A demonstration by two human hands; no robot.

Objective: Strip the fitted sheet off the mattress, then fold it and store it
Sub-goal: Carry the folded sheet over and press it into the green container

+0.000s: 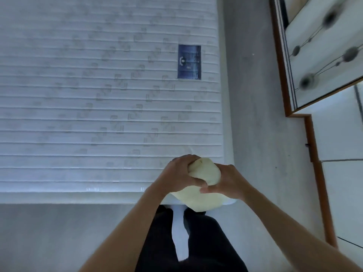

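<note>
At lower centre of the frame, the left hand (181,173) and right hand (228,183) grip the sheet (204,173), fingers curled round a compact pale bundle above the bare mattress (98,95) corner. Judgement: keep the folds tight and edges tucked before storing. The bundle's underside is hidden, and the cabinet (324,55) at upper right is cropped and blurred.

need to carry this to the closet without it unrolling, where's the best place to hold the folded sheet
Probably around the tight rolled bundle at the top of the sheet, from both sides as the left hand and right hand do now. That part looks compact; the loose flap hanging below over the mattress edge would likely sag.
</note>
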